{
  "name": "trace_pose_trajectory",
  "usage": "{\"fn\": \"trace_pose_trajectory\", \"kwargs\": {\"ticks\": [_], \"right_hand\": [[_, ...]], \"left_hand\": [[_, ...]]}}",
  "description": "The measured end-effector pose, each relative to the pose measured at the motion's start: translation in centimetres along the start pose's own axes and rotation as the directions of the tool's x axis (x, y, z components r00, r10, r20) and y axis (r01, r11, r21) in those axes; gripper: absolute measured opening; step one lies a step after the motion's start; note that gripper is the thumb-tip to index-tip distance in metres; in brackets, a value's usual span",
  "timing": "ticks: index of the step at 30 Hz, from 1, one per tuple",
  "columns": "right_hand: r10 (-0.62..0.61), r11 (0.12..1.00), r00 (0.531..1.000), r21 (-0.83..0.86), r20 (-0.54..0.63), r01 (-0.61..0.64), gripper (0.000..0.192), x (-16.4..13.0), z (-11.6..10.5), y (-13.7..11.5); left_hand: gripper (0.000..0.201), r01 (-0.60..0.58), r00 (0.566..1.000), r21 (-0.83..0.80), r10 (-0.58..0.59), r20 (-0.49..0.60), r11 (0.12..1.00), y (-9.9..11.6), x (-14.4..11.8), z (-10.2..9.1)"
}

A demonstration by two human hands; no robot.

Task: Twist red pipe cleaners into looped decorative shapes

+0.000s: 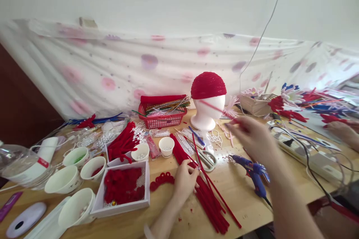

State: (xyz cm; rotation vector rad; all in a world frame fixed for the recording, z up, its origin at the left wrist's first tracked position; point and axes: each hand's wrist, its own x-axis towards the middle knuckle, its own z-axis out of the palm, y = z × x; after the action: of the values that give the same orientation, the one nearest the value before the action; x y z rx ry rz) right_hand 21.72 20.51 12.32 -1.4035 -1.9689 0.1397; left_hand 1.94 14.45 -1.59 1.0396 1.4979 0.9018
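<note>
While the left hand (185,180) lies palm down on the bundle of red pipe cleaners (207,190) on the counter (238,190), its fingers are spread and press the stems, not closed around them. The right hand (249,136) is lifted above the counter, blurred, with the fingers pinched on one red pipe cleaner (215,108) that points up toward the foam head (207,114). This head wears a red cap (208,85). Just under the right forearm lies a blue glue gun (254,173), and scissors (207,158) lie near the bundle. Left of the left hand stands a white tray (123,188) filled with red curled pieces. Beside it, small white cups (166,146) hold white beads, and white bowls (65,179) stand further left. Behind, a red basket (162,117) holds mixed coloured stems.
</note>
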Motion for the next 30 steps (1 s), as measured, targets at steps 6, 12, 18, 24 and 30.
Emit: {"fn": "trace_pose_trajectory", "kwargs": {"ticks": [6,12,18,24,30], "right_hand": [[0.114,0.974,0.910,-0.226,0.398,-0.023,0.023,4.3,13.0,-1.6],[0.186,0.940,0.805,-0.340,0.564,0.020,0.026,4.6,17.0,-0.1],[0.239,0.918,0.744,-0.396,0.624,0.037,0.032,5.9,18.7,-0.3],[0.245,0.941,0.689,-0.340,0.682,0.002,0.030,7.5,18.1,-0.1],[0.225,0.973,0.693,-0.199,0.685,-0.119,0.029,9.2,16.0,0.5]], "left_hand": [[0.019,-0.160,0.981,0.115,0.144,0.134,0.980,0.6,-5.1,-3.3],[0.016,-0.107,0.957,0.244,0.033,0.289,0.964,-0.1,-8.9,-6.6],[0.018,-0.072,0.953,0.374,-0.047,0.299,0.925,-0.4,-9.8,-8.0],[0.020,-0.116,0.954,0.327,0.014,0.298,0.938,-2.2,-10.0,-9.8],[0.019,-0.115,0.949,0.281,0.022,0.315,0.953,-3.3,-9.5,-10.5]]}}
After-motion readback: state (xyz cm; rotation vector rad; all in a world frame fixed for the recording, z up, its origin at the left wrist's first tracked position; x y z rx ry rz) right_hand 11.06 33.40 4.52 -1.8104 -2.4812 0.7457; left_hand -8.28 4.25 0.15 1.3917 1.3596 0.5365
